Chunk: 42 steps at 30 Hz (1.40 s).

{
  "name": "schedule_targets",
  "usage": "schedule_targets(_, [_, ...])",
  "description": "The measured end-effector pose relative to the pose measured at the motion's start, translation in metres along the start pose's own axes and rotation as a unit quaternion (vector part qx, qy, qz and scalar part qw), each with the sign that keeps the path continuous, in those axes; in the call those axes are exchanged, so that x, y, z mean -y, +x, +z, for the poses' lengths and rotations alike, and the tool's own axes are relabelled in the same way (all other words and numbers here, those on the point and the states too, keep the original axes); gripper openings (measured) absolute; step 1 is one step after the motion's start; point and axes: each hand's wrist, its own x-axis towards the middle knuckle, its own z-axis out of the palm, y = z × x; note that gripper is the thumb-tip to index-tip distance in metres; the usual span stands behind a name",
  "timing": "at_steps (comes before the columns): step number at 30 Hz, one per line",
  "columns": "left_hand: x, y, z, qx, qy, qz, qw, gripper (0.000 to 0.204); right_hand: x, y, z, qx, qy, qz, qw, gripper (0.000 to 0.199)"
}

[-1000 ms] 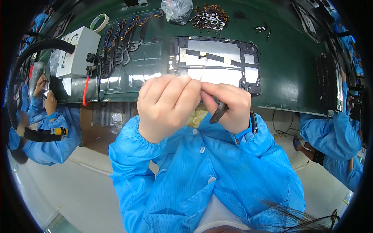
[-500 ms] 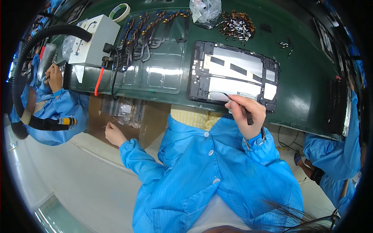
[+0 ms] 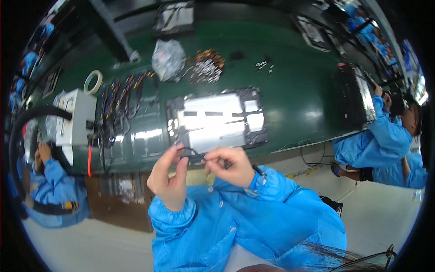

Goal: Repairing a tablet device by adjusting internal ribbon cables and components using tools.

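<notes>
In front of me, my right hand [image 3: 232, 167] is closed around dark curved tweezers [image 3: 194, 150], whose bent tip points left. My left hand [image 3: 168, 179] is raised beside that tip, thumb and forefinger apart with a gap between them. Anything tiny at the fingertips is too blurred to make out. Just beyond both hands lies an opened tablet [image 3: 213, 138], a black frame with a large silver battery and dark strips across it. Its near left corner is partly behind my fingers.
A pile of small brown and silver parts [image 3: 208, 67] and a clear plastic bag [image 3: 168, 60] lie beyond the tablet. Leftward are dark flex cables [image 3: 122, 102], a tape roll [image 3: 93, 82] and a white box [image 3: 74, 119] with a black hose. Co-workers sit either side.
My left hand has come up from beside the cardboard box to the tweezers' tip. The right hand has drawn the tweezers off the tablet toward me. The view has shifted.
</notes>
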Motion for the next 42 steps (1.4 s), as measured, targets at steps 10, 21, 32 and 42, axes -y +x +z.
schedule_targets(10, [-0.018,-0.011,0.005,0.038,0.086,0.066,0.993,0.016,0.021,0.004,-0.007,-0.047,-0.068,-0.087,0.993,0.033])
schedule_targets(21, [-0.020,-0.010,0.020,0.007,0.165,0.111,0.980,0.018,0.025,0.007,0.002,-0.076,-0.074,-0.177,0.978,0.017])
schedule_targets(32, [-0.018,0.002,0.016,-0.098,0.190,0.165,0.963,0.018,0.023,0.011,0.024,-0.126,-0.135,-0.202,0.962,0.026])
schedule_targets(42, [-0.014,-0.003,0.011,-0.127,0.148,0.105,0.975,0.018,0.016,0.016,0.040,-0.115,-0.131,-0.223,0.959,0.025])
